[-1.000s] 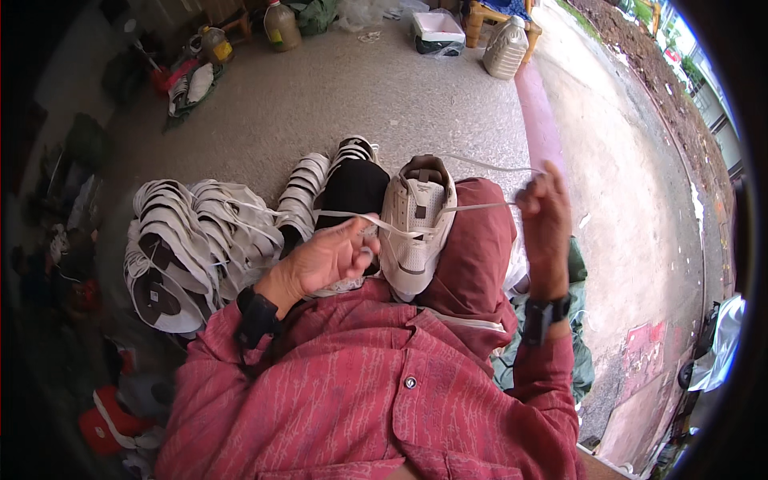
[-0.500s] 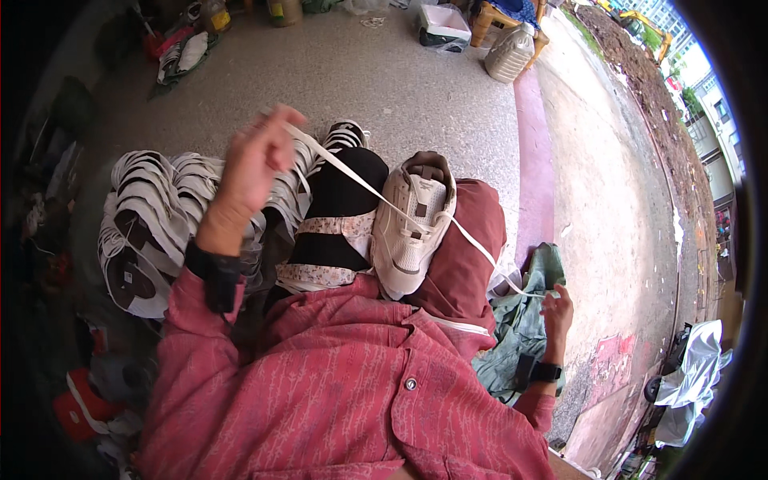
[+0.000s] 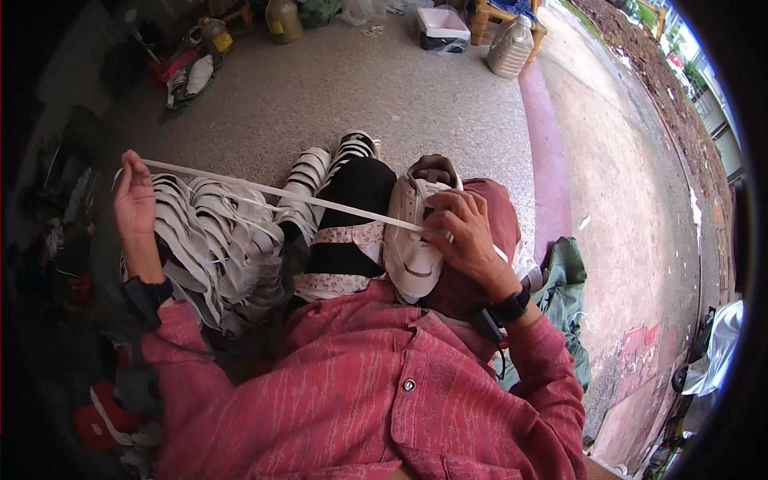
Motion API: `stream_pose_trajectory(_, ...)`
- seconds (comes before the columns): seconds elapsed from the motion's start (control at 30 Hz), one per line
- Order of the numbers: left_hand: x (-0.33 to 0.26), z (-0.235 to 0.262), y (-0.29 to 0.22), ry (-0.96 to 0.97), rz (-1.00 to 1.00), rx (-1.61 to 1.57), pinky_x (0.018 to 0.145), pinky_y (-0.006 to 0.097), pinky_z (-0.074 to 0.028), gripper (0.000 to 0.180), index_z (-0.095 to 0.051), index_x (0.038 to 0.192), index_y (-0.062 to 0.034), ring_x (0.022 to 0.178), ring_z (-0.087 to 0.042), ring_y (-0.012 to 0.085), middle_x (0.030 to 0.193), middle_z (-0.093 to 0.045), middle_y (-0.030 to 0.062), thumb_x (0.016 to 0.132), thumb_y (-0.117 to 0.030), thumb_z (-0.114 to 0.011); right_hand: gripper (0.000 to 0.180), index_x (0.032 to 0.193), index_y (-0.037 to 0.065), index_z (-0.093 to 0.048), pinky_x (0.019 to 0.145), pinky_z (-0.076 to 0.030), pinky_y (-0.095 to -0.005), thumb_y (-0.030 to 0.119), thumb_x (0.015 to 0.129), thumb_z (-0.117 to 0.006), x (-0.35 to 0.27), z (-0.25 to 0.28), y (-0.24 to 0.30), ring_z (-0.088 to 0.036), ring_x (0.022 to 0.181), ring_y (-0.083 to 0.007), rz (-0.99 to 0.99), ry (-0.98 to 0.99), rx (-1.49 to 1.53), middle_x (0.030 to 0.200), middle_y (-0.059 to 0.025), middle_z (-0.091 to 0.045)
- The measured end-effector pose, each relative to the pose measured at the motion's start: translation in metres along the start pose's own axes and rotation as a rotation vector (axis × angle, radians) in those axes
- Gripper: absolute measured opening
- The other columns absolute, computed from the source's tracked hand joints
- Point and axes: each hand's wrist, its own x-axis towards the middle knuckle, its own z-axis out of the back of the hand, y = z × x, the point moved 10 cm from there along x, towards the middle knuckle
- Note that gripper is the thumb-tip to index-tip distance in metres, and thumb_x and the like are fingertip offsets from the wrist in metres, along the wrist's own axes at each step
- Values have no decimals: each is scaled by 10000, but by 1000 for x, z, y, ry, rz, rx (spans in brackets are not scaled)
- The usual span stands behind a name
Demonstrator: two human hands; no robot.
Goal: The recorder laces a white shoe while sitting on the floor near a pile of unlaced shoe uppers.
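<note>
On the lap (image 3: 502, 210), one cream, brown-lined shoe (image 3: 410, 260) is resting, the left hand (image 3: 136, 202) holding one taut white lace (image 3: 352, 210), the right hand (image 3: 466, 234) bending over, grip unclear.

Beige sneaker (image 3: 408, 264), tongue side up, toe nearest, white lace (image 3: 320, 204) taut leftward

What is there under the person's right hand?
Part of a pale shoe lies under the right hand; its toe and opening show. A white lace stretches from the left hand toward the shoe. The surface behind the hand, and the lace's path there, are hidden.
</note>
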Motion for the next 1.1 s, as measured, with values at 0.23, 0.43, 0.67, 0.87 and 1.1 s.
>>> stream_pose_trajectory(0.23,-17,1,-38,6,-69,66,1007,324,-499,330,-492,1291,47,1211,-550,236,1321,-548,163,977,-53,-514,177,811,110,-620,940,-331,-438,239,765,-731,5,-7,-5,-517,1065,-263,-46,7,18,1110,-20,-584)
stream_pose_trajectory(0.43,-46,-83,67,-76,-58,567,923,335,-466,210,-617,1065,-11,893,-589,159,903,-596,51,966,-192,-575,185,857,104,-657,952,-319,-437,250,775,-736,5,-9,-5,-509,1073,-266,-28,79,8,1133,-47,-579)
stream_pose_trajectory(0.67,-100,-181,285,603,-13,1245,666,292,-467,166,-668,889,-54,750,-590,158,814,-625,29,949,-177,-574,155,871,130,-677,986,-295,-436,234,774,-741,1,-18,-12,-484,1127,-262,-116,93,101,1154,-41,-572)
stream_pose_trajectory(0.87,-160,-216,366,1044,-219,1615,781,394,-401,189,-662,727,-114,841,-560,226,774,-579,43,853,-236,-593,141,860,164,-692,996,-282,-421,218,751,-764,-1,-21,-16,-479,1146,-242,-115,76,197,1164,-17,-576)
stream_pose_trajectory(1.1,-169,-209,380,1090,-115,1636,858,381,-320,162,-661,777,-114,868,-523,214,797,-564,26,858,-244,-610,132,839,155,-695,998,-285,-410,223,749,-764,-4,-18,-17,-495,1127,-221,-89,18,217,1139,0,-589)
